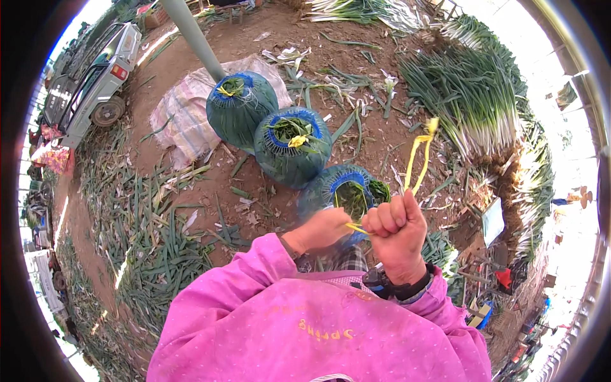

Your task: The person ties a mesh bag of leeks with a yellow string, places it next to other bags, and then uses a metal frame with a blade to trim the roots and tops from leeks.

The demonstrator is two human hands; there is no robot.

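A yellow cord runs through my closed right hand, its looped, knotted end standing up above the thumb. A short length stretches across to my left hand, a fist slightly smeared by motion that grips the other end. Just beyond both hands stands the nearest blue net sack, packed with green leaves and gaping at the top. Two more sacks, the middle net sack and the far net sack, line up behind it to the left. Yellow bits lie on their tops.
Long green onions are heaped at the right. Cut leaves litter the brown soil at the left. A pale woven sheet lies under the far sack, near a grey pole. A small vehicle stands at the far left.
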